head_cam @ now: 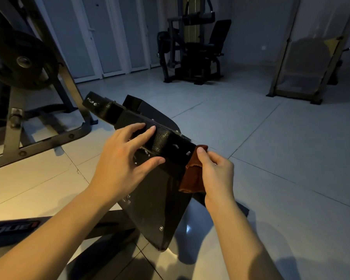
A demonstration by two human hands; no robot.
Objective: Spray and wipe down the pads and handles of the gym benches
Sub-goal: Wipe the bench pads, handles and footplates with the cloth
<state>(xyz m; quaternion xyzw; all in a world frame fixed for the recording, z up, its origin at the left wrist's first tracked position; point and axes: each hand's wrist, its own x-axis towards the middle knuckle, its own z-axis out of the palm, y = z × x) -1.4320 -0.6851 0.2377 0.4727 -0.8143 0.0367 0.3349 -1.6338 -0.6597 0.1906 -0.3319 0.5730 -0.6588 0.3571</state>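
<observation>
A tilted black gym bench pad [156,209] fills the middle of the view, its hard glossy underside facing up, dotted with small silver screws; a textured black metal bracket [160,138] runs along its upper part, slanting from upper left to lower right, with square tube sockets at its far end. The left hand [121,156] lies open over this bracket; its fingers are straight and spread, the fingertips resting on the bracket and the thumb touching the panel just below it. The right hand [216,174] is at the right edge of the pad, near the lower end of the bracket; thumb and curled fingers pinch a folded rust-brown cloth [192,174], which hangs down against that edge and touches the pad. The two hands are near each other but apart; both forearms reach in from the bottom of the frame.

Below the pad a black frame bar runs towards the lower left, where a black padded piece with white and red lettering [12,229] shows. The floor [271,148] is of pale square tiles. At upper left stands a grey steel rack [49,136] carrying a round black weight plate [18,61]; well beyond, against the far wall, is a black multi-station weight machine with a seat [192,47]; to the right leans a tall yellowish framed panel [303,57]; white doors [101,37] line the wall behind.
</observation>
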